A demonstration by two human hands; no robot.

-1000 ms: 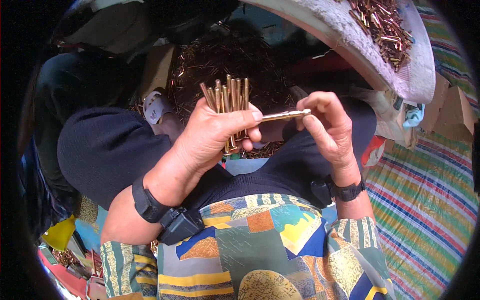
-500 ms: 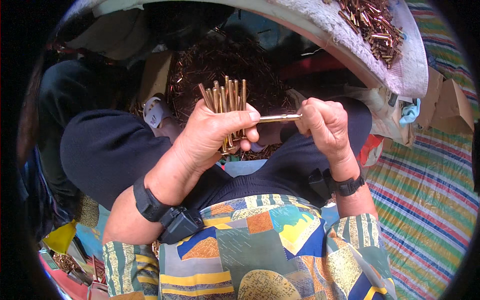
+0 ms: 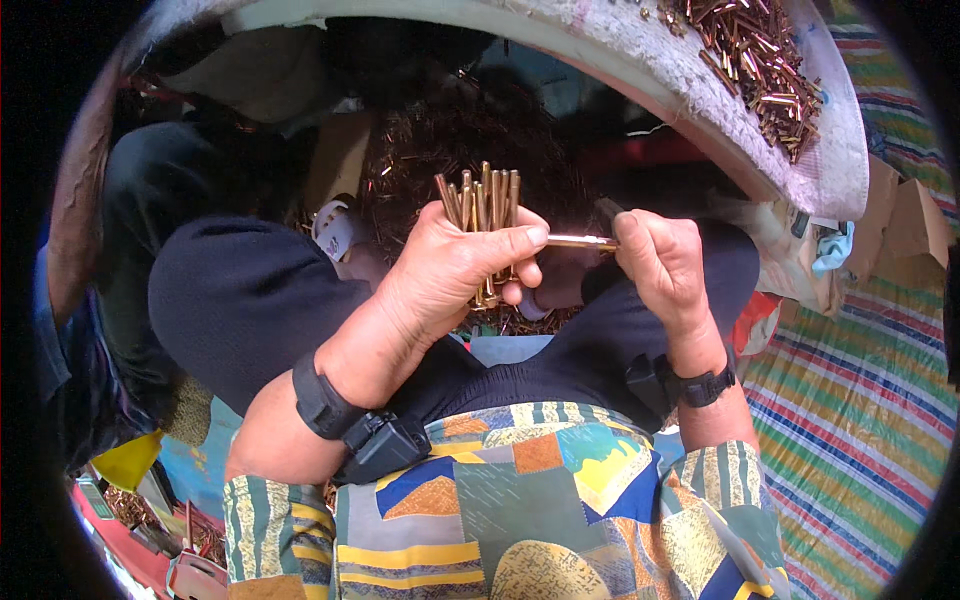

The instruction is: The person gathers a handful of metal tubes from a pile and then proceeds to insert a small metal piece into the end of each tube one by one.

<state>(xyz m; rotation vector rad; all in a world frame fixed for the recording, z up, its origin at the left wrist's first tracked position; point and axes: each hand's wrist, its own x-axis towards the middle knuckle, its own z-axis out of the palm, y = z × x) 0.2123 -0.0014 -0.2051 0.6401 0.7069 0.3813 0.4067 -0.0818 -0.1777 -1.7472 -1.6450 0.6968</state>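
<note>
Several slim brass-coloured metal rods (image 3: 484, 205) stand upright in a bundle in my closed left hand (image 3: 440, 255). Their lower ends look wider, like small flat heads. The same hand pinches one more rod (image 3: 580, 241) between thumb and fingers, lying level and pointing right. My right hand (image 3: 662, 258) is closed at the tip of that rod. A small dark piece (image 3: 607, 210) sticks out above its thumb; most of it is hidden in the fingers, and its kind does not show.
More rods (image 3: 765, 75) lie heaped on a curved table edge covered in pale towelling (image 3: 690, 110). Dark loose pieces fill the shadow below. Another person's leg (image 3: 160, 180) is at left. Cardboard (image 3: 912, 225) and a striped sheet (image 3: 850, 430) lie at right.
The view has shifted, so both hands appear slightly further right and lower. The dark piece above my right thumb now shows. My left hand keeps its hold on the rods.
</note>
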